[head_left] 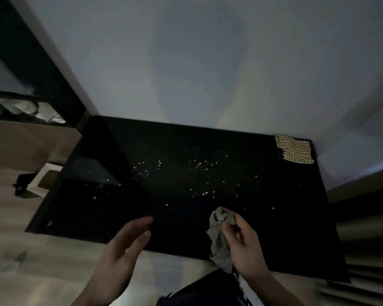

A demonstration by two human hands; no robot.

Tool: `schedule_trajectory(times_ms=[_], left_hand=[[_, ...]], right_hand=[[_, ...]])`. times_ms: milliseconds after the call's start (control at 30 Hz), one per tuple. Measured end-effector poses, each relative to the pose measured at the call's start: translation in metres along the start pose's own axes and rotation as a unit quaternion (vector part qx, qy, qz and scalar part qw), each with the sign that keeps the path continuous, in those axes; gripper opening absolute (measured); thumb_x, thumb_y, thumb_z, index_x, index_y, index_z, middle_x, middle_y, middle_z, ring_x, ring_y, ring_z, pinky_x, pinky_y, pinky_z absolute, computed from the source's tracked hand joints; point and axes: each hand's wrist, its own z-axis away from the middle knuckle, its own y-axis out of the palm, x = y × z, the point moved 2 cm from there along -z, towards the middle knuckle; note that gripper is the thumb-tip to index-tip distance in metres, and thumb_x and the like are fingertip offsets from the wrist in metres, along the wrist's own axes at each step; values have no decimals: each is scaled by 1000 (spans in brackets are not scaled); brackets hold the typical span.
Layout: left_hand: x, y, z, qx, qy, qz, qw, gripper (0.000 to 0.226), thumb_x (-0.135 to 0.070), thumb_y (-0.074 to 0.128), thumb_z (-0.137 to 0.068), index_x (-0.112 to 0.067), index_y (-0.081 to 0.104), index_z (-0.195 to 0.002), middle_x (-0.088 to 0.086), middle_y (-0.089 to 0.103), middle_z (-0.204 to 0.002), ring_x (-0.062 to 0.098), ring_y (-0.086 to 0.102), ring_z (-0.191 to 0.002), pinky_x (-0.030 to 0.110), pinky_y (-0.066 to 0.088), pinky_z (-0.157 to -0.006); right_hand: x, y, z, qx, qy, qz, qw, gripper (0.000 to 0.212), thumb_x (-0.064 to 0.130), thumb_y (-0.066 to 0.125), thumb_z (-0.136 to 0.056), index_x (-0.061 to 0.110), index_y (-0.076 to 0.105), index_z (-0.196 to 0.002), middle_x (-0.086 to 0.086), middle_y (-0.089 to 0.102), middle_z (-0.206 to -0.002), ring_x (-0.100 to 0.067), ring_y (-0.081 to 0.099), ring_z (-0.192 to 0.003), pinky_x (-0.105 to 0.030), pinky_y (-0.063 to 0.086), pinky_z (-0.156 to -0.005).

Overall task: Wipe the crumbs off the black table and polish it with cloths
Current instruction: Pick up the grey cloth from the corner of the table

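The black table (263, 228) stands against a pale wall, with several small white crumbs (157, 166) scattered across its middle. My right hand (244, 244) holds a crumpled grey cloth (219, 237) above the table's near edge; the cloth hangs down past the edge. My left hand (124, 248) hovers over the near edge to the left, fingers straight and empty, palm turned toward the cloth. A yellow checked cloth (295, 149) lies folded flat at the table's far right corner.
A white box (43, 178) and a dark object (20, 184) sit on the wooden floor left of the table. A dark frame (31, 69) with pale fabric stands at the far left. Slatted panels (367, 250) flank the table's right side.
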Motion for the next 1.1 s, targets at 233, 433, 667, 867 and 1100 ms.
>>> schedule_trajectory(times_ms=[233, 433, 667, 867, 1100], left_hand=[[26, -81, 9, 25, 4, 13, 1000, 32, -26, 64, -101, -52, 72, -116, -23, 72, -122, -9, 61, -120, 23, 46, -99], [29, -125, -14, 23, 9, 15, 1000, 30, -33, 63, -97, -51, 72, -119, -20, 72, -124, -5, 61, -124, 35, 47, -108], [34, -177, -32, -54, -37, 20, 998, 32, -20, 67, -98, -46, 75, -115, -14, 76, -114, -10, 64, -110, 20, 42, -93], [46, -231, -66, -50, -39, 3, 998, 29, -19, 64, -100, -39, 74, -119, -20, 74, -113, -13, 62, -113, 23, 44, -95], [50, -308, -124, 14, -13, 2, 1000, 26, -23, 61, -102, -35, 73, -122, -17, 75, -118, -6, 65, -116, 26, 47, -98]], right_hand=[[-9, 81, 58, -15, 31, -4, 999, 30, 15, 59, -107, 38, 69, -124, 20, 77, -118, 0, 70, -116, -27, 57, -104], [-8, 118, 62, -17, 59, 9, 998, 30, 14, 58, -107, 34, 71, -127, 12, 78, -121, -3, 69, -120, -36, 51, -113], [29, 194, -2, 50, 21, 29, 998, 30, 11, 61, -106, 35, 71, -121, 12, 78, -118, -8, 72, -117, -31, 56, -105], [73, 253, -50, 89, -17, 24, 996, 23, 21, 58, -109, 34, 71, -122, 15, 78, -115, -2, 73, -111, -21, 58, -96], [49, 310, -37, 0, 35, -3, 999, 21, 17, 59, -108, 28, 75, -117, 9, 80, -106, -7, 75, -103, -24, 60, -88]])
